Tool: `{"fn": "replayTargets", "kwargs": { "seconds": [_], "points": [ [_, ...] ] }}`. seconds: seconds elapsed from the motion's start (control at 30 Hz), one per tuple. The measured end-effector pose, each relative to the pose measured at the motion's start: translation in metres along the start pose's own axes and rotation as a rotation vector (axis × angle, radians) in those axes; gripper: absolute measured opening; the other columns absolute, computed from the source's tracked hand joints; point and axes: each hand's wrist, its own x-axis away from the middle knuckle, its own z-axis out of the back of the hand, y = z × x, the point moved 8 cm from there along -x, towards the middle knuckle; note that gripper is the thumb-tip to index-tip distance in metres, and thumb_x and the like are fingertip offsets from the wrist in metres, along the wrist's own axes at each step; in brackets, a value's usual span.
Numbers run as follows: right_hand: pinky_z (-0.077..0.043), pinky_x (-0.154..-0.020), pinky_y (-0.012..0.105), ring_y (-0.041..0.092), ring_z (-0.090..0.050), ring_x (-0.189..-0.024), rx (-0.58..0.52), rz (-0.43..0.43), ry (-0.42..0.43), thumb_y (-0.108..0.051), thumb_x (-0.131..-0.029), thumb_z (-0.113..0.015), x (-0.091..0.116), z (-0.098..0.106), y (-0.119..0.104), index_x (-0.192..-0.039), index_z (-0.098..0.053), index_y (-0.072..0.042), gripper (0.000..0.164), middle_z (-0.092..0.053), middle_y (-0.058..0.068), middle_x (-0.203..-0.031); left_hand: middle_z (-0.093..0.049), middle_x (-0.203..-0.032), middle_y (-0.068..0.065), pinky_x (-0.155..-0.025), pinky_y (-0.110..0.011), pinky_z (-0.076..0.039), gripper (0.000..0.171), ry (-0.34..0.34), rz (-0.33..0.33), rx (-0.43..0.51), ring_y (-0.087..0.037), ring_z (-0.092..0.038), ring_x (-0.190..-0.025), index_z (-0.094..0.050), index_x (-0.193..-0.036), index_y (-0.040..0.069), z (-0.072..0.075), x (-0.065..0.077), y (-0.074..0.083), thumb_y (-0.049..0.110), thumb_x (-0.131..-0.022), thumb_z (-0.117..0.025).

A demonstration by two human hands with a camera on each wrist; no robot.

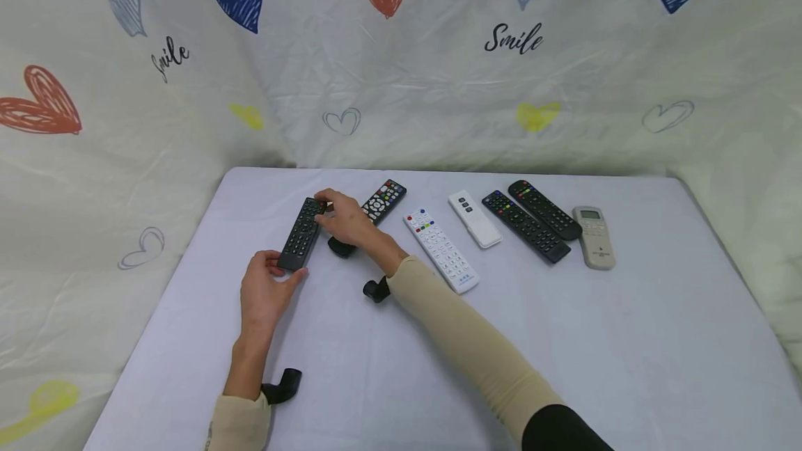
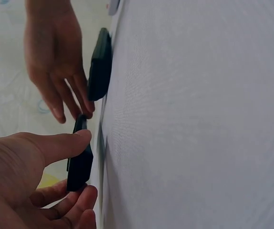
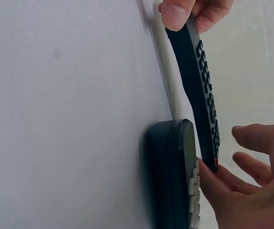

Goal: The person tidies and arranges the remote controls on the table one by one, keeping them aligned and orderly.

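"Where is the long black plastic remote point(image 1: 302, 234) lying?"

"It's hovering over the white-clothed table point(image 1: 658, 339), leftward, pointing lengthwise away — left hand point(image 1: 266, 294) pinching its near end, right hand point(image 1: 347, 218) touching its far end, thumb standing apart."

Passable over the white table point(image 1: 683, 346), right of the beige sleeve point(image 1: 470, 339); blocked just right of the held black remote point(image 1: 303, 234) by the right hand point(image 1: 347, 219) and a second remote point(image 1: 385, 200) (partly hidden by that hand).
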Motion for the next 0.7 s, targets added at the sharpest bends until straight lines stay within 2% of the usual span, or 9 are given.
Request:
{"fn": "replayTargets", "kwargs": {
  "seconds": [0.33, 0.7],
  "points": [
    [-0.052, -0.11, 0.034, 0.026, -0.059, -0.137, -0.036, 0.003, -0.035, -0.017, -0.104, -0.064, 0.0, -0.013, -0.006, -0.152, -0.049, -0.009, 0.051, -0.056, 0.01, -0.153, -0.06, -0.112, -0.021, -0.078, -0.036, -0.043, 0.068, -0.039, -0.021, -0.047, -0.033, -0.061, -0.099, -0.053, -0.146, 0.001, 0.0, 0.002, -0.004, 0.021, -0.089, -0.083],
    [-0.057, -0.103, 0.032, 0.025, -0.061, -0.137, -0.195, -0.089, -0.039, -0.017, -0.104, -0.063, -0.003, -0.02, -0.003, -0.155, -0.046, -0.005, 0.055, -0.052, 0.012, -0.158, -0.06, -0.115, -0.022, -0.082, -0.039, -0.045, 0.067, -0.038, 0.003, -0.06, -0.035, -0.062, -0.103, -0.053, -0.145, 0.0, 0.006, 0.003, -0.009, 0.022, -0.089, -0.082]
  ]
}}
